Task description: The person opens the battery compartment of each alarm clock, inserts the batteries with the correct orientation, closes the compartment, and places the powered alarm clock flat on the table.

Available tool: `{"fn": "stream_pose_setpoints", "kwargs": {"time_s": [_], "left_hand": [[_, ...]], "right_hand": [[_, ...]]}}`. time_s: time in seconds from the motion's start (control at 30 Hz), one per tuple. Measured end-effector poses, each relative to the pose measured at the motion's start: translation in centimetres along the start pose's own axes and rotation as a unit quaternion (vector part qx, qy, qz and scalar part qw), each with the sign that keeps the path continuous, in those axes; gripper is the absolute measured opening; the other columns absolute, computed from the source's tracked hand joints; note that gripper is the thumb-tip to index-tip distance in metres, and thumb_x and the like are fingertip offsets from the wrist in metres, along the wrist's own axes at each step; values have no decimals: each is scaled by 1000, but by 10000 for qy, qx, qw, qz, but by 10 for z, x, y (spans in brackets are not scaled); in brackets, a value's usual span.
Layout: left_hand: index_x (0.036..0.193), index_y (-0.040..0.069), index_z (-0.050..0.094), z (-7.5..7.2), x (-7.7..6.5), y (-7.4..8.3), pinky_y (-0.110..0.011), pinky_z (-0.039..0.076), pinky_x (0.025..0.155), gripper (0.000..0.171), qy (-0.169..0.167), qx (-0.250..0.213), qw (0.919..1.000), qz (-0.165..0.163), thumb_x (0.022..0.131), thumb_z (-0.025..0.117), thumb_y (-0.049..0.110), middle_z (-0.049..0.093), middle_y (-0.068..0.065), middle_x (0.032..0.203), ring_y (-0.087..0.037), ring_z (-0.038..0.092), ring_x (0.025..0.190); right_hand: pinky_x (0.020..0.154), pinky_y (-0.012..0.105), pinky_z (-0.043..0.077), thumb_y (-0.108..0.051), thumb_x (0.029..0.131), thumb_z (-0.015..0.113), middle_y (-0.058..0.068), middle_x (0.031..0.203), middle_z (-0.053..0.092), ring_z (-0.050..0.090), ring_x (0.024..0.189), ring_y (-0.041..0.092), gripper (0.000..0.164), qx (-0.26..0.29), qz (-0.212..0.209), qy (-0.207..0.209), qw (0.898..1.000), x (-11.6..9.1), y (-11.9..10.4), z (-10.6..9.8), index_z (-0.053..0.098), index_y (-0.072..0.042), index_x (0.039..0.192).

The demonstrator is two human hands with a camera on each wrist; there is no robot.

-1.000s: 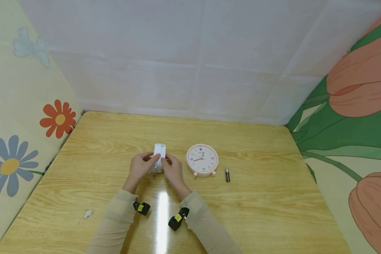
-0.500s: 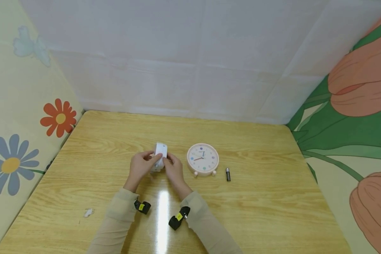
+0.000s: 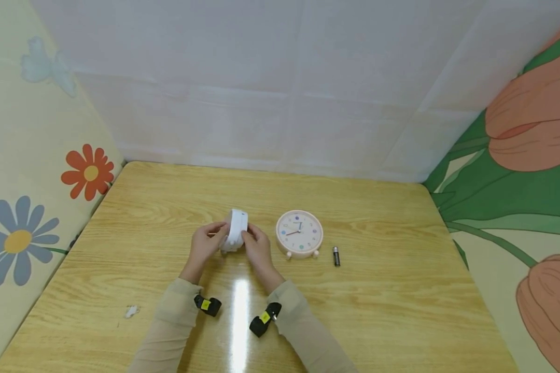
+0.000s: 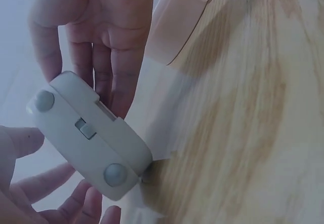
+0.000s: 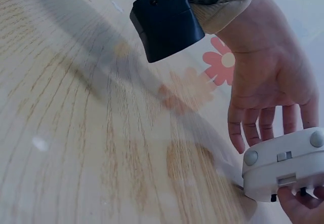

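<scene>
A white clock [image 3: 237, 230], a thick body with two round knob feet and a small slide switch on its edge, stands on edge between the two hands in the head view. The left hand [image 3: 204, 246] holds it from the left, thumb at its near side. From the right, the right hand [image 3: 260, 252] grips it, thumb on its side and fingers behind. In the left wrist view the feet and switch of the white clock [image 4: 91, 138] face the camera; its dial is hidden. Just right of the hands lies a pink clock [image 3: 299, 233], dial up.
A black and silver battery [image 3: 336, 256] lies right of the pink clock. A small white scrap [image 3: 131, 311] is at the left on the wooden table [image 3: 392, 290]. Fabric walls enclose the table's back and sides.
The white clock has turned a little, showing more of its left face. The left thumb has slid back off its upper edge. The right hand keeps its grip.
</scene>
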State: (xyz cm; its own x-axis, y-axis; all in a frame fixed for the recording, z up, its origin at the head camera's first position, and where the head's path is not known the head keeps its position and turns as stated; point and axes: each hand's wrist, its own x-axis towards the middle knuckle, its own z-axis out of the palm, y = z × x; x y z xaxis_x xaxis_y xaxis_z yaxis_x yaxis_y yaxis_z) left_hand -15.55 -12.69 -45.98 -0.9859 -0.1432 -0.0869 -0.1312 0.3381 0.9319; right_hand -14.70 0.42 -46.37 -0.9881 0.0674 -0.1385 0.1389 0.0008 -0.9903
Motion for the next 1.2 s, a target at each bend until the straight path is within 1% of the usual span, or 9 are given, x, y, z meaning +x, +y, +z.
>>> {"fn": "stream_pose_setpoints", "kwargs": {"time_s": [0.13, 0.4, 0.47, 0.67, 0.8, 0.9, 1.07, 1.17, 1.2], "left_hand": [[120, -4, 55, 1, 2, -4, -21, 45, 66, 43, -224, -154, 9991, -334, 89, 59, 25, 57, -24, 111, -32, 55, 100], [127, -5, 48, 0, 4, -7, -35, 47, 81, 56, -455, -237, 9966, -638, 89, 58, 34, 51, -24, 120, -33, 50, 106], [129, -7, 45, 0, 5, -9, -33, 48, 80, 56, -527, -297, 9961, -650, 89, 58, 31, 50, -26, 121, -34, 50, 108], [134, -7, 37, 1, 5, -8, -22, 48, 65, 59, -732, -405, 9941, -692, 91, 55, 28, 51, -30, 118, -32, 53, 100], [136, -5, 36, 2, 6, -10, -25, 49, 69, 62, -757, -371, 9935, -771, 90, 56, 32, 49, -29, 121, -32, 51, 103], [135, -6, 37, 3, 6, -14, -30, 49, 72, 67, -730, -330, 9946, -666, 88, 57, 38, 50, -29, 118, -34, 51, 102], [131, -7, 41, 3, 5, -17, -32, 50, 69, 75, -663, -396, 9963, -368, 83, 59, 48, 52, -30, 112, -32, 54, 95], [132, -6, 41, 3, 4, -15, -32, 50, 71, 70, -680, -388, 9961, -404, 85, 59, 43, 52, -29, 114, -32, 54, 97], [133, -5, 39, 3, 4, -14, -33, 49, 74, 69, -724, -322, 9956, -508, 86, 59, 41, 50, -30, 117, -34, 52, 101]], "right_hand": [[89, 32, 46, -12, 90, 51, 16, 119, 57, 54, 107, 24, 35, 30, 59, -34, 10000, 1, 1, -2, 54, 5, 121], [87, 31, 47, -13, 91, 51, 16, 119, 56, 54, 106, 23, 37, 136, 179, -69, 9997, 0, -1, -4, 53, 5, 123], [87, 30, 47, -15, 91, 52, 17, 118, 57, 55, 105, 23, 37, 133, 208, -73, 9997, 1, -1, -4, 52, 5, 123], [88, 30, 47, -25, 89, 59, 16, 118, 57, 55, 105, 24, 46, -9, 273, -151, 9995, 2, 1, -4, 51, 3, 124], [88, 30, 46, -29, 86, 62, 15, 118, 57, 55, 106, 22, 50, -100, 142, -167, 9997, 1, 1, -4, 51, 1, 125], [84, 28, 48, -31, 86, 63, 16, 117, 58, 57, 103, 22, 53, -78, -118, -171, 9998, -2, 0, -5, 50, 0, 126], [82, 29, 50, -24, 87, 63, 18, 117, 56, 57, 103, 25, 57, 87, -207, -202, 9995, -4, -1, -6, 41, -3, 135], [83, 32, 49, -16, 87, 61, 21, 115, 56, 56, 104, 29, 57, 110, -180, -177, 9996, -1, 1, -5, 38, -3, 137], [83, 32, 49, -14, 87, 61, 21, 115, 56, 56, 104, 30, 56, 129, -163, -169, 9996, -1, 2, -4, 38, -3, 137]]}}
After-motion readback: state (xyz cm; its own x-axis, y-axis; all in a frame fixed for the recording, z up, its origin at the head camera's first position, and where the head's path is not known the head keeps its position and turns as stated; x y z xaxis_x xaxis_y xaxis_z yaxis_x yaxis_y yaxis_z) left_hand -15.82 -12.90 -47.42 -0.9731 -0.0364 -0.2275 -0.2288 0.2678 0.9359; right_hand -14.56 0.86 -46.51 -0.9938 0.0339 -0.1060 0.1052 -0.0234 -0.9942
